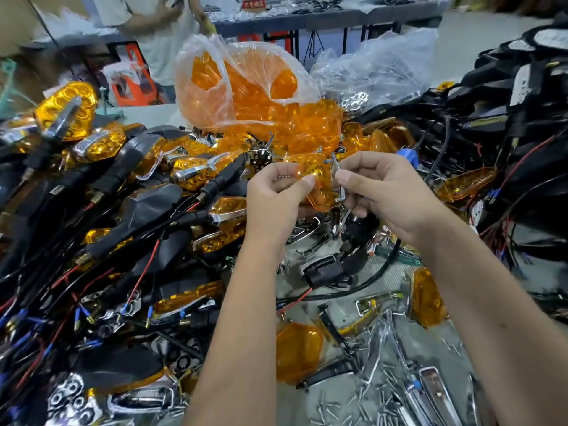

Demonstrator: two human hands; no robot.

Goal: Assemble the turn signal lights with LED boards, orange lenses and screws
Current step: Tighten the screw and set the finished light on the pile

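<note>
- Two bare hands are working above the table [396,272], one on each side of a single orange lens [319,187]
- The left hand [273,201] is pinching the lens at its near edge, thumb and curled fingers closing on the clear, glossy plastic
- The right hand [384,195] is gripping one chrome trim piece [336,176], a thin bent strip of shiny metal-look plastic, and is holding it against the right edge of the lens
- One clear plastic bag [246,84], crinkled and open, is lying behind the hands, bulging with more orange lenses, too many to count
- A heap of finished turn signals [123,192] is filling the left side: angular black housings, faceted amber fronts, chrome edges, red and black wires trailing out
- Two loose amber lenses are lying flat near the forearms, one hexagonal [298,352], one by the right arm [427,298]
- Small grey screws [362,404] are lying scattered on the near table, uncountable
- A second person [159,29] is standing at the far side, blurred
</note>
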